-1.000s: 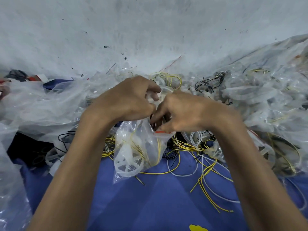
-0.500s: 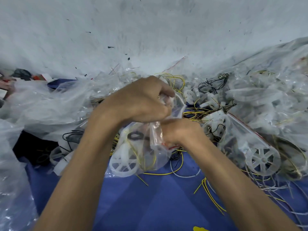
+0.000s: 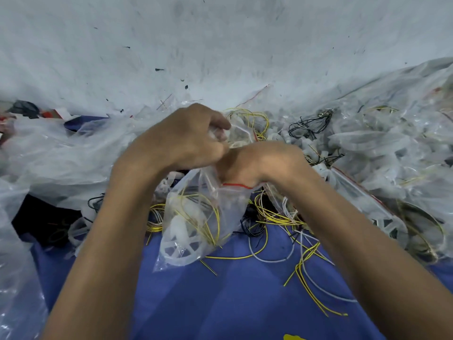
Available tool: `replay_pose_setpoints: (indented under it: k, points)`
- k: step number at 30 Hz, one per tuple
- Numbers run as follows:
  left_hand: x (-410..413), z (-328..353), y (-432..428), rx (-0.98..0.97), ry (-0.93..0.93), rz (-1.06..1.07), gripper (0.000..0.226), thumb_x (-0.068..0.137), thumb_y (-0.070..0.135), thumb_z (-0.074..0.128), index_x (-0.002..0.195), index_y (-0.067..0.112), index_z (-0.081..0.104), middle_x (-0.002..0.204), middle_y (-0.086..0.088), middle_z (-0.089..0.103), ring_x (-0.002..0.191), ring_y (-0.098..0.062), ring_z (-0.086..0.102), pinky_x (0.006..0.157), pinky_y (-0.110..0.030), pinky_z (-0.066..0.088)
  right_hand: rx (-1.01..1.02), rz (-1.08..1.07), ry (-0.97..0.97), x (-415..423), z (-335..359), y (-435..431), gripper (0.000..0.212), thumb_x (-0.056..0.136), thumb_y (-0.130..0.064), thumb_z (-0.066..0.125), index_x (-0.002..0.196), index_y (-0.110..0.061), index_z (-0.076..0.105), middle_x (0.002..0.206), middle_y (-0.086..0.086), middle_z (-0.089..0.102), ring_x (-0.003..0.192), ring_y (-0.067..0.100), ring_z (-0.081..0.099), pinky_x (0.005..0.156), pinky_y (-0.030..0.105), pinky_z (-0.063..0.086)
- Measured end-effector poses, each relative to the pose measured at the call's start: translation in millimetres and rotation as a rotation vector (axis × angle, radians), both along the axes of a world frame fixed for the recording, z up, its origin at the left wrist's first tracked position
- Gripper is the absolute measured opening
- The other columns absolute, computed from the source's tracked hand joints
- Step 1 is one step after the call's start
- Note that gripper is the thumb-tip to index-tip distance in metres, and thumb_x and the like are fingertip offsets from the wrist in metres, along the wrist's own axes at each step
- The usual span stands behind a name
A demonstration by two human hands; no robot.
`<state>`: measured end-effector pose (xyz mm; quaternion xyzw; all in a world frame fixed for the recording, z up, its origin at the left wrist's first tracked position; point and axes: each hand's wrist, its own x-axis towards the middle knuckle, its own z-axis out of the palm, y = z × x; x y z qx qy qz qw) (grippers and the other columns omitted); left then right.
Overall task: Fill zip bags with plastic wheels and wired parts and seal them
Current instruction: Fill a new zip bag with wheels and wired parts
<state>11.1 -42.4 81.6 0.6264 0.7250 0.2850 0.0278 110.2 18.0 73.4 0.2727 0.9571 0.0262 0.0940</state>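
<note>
Nearest the person, below both hands, the blue cloth carries loose wires, yellow and white, spread out under the right forearm.

Above that hangs the zip bag. It drops from the hands toward the person, its long axis running from the mouth at the hands down and a little to the left, so its weight sits under the left wrist. It is clear and crumpled. A white spoked plastic wheel lies in its bottom corner, with yellow wires looped above the wheel.

The red zip strip runs roughly side to side right under the right hand, which is the closer hand to it. That hand is curled over the strip with its back to the camera. It appears to pinch the mouth, though the fingertips are hidden, so I cannot tell how much of the seal is closed.

The left hand sits just beyond, touching the right, its fingers curled around the bag's upper lip.

Past the hands lie more wires and wheels. Filled bags are heaped to the right, and behind everything is a white wall.
</note>
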Motion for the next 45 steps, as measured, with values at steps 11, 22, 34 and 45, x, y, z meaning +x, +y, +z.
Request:
replay_pose_setpoints:
  k: [11,22,34,45]
  points:
    - [-19,-3,-1,0.049,0.035,0.204,0.037,0.081,0.019,0.059,0.116,0.028,0.062,0.112,0.011,0.064,0.079,-0.009,0.050,0.071,-0.017,0.035,-0.181,0.209,0.623,30,19,24,0.012,0.086,-0.023,0.061,0.093,-0.022,0.071,0.077,-0.005,0.071,0.067,0.003,0.062,0.064,0.017,0.047]
    - [-40,12,-29,0.296,0.113,0.386,0.033,0.076,0.011,0.056,0.098,0.034,0.066,0.072,0.029,0.055,0.066,-0.001,0.050,0.071,-0.014,0.036,-0.349,-0.115,0.403,31,-56,103,0.022,0.081,-0.019,0.070,0.103,-0.017,0.070,0.103,-0.001,0.068,0.100,0.015,0.062,0.082,0.022,0.045]
    - [-29,12,-29,0.020,0.215,0.402,0.030,0.072,0.019,0.059,0.096,0.035,0.065,0.100,0.009,0.068,0.090,-0.018,0.058,0.077,-0.024,0.038,-0.365,-0.195,0.201,18,-97,112,0.034,0.077,-0.004,0.063,0.106,-0.021,0.068,0.097,0.000,0.065,0.095,0.019,0.059,0.077,0.026,0.046]
    - [-19,-6,-6,-0.149,0.021,0.323,0.035,0.083,0.026,0.062,0.118,0.024,0.063,0.124,0.000,0.059,0.105,-0.017,0.052,0.082,-0.024,0.034,-0.464,-0.205,0.445,31,-80,117,0.026,0.086,0.002,0.053,0.103,-0.011,0.066,0.082,0.008,0.070,0.066,0.015,0.069,0.046,0.013,0.044]
